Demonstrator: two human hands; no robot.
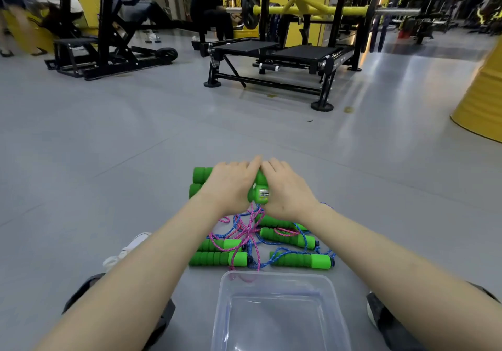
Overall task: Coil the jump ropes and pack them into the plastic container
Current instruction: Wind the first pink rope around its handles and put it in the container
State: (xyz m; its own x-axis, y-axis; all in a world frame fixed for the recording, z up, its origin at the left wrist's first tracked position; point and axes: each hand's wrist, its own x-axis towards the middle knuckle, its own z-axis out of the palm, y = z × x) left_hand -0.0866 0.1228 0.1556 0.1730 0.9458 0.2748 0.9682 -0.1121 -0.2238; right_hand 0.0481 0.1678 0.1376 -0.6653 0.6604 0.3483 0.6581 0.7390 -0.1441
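Observation:
Several jump ropes with green foam handles (298,260) lie on the grey floor, their pink and blue cords (248,232) tangled between them. My left hand (231,185) and my right hand (285,190) meet over a raised bunch of green handles (258,194). Both hands grip this bunch, and its cords hang down from it. More green handle ends (199,175) stick out to the left of my left hand. A clear plastic container (274,278) stands close to me, with nothing visible inside.
My knees and a white shoe (127,250) frame the work area. Black gym machines (271,60) stand on the floor beyond. A yellow pillar base (480,100) is at the right. People are in the background at the left.

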